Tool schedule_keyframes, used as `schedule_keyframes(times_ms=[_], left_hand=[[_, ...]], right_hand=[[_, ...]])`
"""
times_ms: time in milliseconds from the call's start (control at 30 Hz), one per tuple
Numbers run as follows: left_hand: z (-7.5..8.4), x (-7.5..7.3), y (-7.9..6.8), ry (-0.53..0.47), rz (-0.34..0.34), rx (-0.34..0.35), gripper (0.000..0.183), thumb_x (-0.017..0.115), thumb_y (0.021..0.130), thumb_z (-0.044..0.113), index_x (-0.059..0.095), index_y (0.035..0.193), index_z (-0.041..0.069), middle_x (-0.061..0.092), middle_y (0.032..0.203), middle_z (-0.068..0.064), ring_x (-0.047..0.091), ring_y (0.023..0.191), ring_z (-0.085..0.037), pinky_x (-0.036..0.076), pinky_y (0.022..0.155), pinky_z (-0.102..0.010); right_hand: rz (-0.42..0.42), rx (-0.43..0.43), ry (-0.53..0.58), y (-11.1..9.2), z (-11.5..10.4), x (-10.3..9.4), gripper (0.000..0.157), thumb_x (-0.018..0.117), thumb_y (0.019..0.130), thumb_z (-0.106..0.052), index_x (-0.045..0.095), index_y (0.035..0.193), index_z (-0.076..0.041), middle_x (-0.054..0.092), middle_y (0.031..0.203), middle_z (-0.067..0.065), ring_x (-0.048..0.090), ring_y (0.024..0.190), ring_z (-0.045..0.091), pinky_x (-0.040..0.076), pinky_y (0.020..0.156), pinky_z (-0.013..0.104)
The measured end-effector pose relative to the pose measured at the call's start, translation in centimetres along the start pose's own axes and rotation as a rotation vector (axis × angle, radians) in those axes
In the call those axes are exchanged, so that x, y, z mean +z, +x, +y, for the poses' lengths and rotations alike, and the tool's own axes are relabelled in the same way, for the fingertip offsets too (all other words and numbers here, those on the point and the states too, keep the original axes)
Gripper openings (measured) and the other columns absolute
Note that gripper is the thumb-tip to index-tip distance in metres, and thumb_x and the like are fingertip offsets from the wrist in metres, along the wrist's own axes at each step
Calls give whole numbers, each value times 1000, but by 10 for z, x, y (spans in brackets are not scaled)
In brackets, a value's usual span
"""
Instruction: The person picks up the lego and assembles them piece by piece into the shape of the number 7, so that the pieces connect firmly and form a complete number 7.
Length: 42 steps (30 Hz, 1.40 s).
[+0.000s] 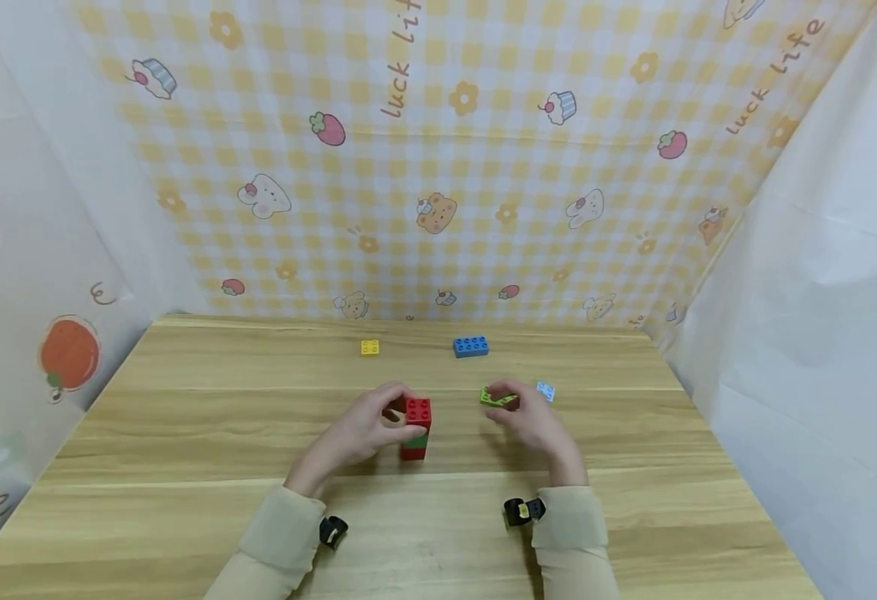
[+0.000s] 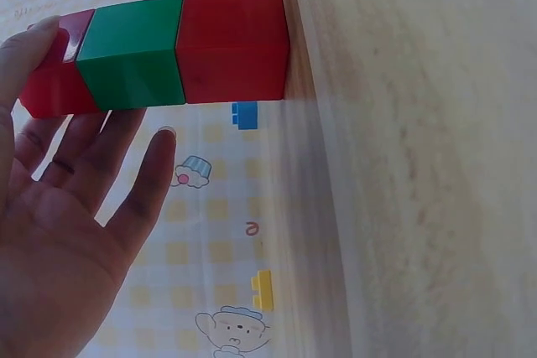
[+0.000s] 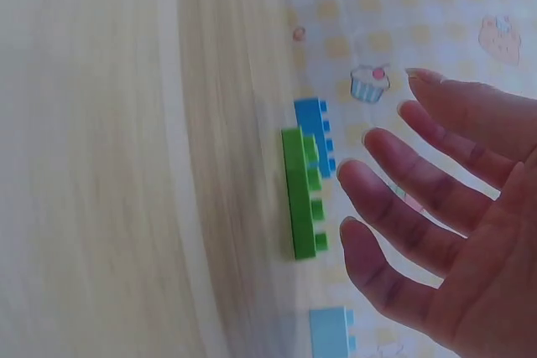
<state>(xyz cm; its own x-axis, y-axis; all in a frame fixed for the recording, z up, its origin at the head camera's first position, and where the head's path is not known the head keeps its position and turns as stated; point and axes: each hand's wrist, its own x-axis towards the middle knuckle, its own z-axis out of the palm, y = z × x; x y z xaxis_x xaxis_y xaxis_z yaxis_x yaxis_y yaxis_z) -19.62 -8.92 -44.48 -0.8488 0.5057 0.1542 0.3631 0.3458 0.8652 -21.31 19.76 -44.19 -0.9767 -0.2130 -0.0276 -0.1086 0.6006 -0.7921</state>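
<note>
My left hand (image 1: 363,427) grips a tower of stacked toy building bricks (image 1: 418,411), red at the top, green in the middle and red at the bottom. In the left wrist view, the thumb lies against the top red brick (image 2: 63,81), with the fingers behind the tower. The bottom red brick (image 2: 233,48) is right at the tabletop. My right hand (image 1: 534,421) hovers over a flat lime-green brick (image 1: 487,397), partly covering it in the head view. The right wrist view shows the fingers spread and loosely bent, apart from the lime-green brick (image 3: 299,194).
A light-blue brick (image 1: 546,390) lies just right of the lime-green one. Farther back on the wooden table (image 1: 183,417) are a blue brick (image 1: 471,347) and a small yellow brick (image 1: 369,347). A checked cloth (image 1: 408,167) hangs behind the table.
</note>
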Motion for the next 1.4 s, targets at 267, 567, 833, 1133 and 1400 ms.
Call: schedule_keyframes(times_ms=[267,567,833,1133,1400], left_hand=[[-1,0,-1,-12,-12,3,27,74,89,30,62,107,15,59,100,2,59,94,-15,52,80,-31],[0,0,0,-15,-16,-5,27,74,89,29,62,107,14,59,101,1,59,93,-14,52,79,-30],[-1,0,1,-21,-16,-3,27,74,89,28,62,107,13,59,101,1,59,95,-16,52,81,-32],[-2,1,1,-44,-29,17,26,74,90,26,62,109,12,59,101,1,58,95,-16,52,81,-32],[-2,0,1,-20,-29,8,26,74,89,28,62,108,15,60,101,2,59,95,-16,52,81,-31]], right_hand=[[43,61,7,0,15,-12,33,71,90,-9,63,121,-3,62,118,15,56,93,25,47,73,34],[58,108,38,2,29,-19,34,70,89,-7,62,122,-3,61,117,14,55,88,24,44,69,33],[41,106,38,5,42,-25,39,71,89,-7,59,126,-1,58,124,15,56,101,28,47,77,34],[-2,102,9,15,48,-31,43,72,88,-8,57,129,-1,60,116,15,57,100,26,48,82,39],[-40,115,-92,26,42,-29,42,74,83,-4,61,122,-1,61,112,14,58,98,27,47,85,42]])
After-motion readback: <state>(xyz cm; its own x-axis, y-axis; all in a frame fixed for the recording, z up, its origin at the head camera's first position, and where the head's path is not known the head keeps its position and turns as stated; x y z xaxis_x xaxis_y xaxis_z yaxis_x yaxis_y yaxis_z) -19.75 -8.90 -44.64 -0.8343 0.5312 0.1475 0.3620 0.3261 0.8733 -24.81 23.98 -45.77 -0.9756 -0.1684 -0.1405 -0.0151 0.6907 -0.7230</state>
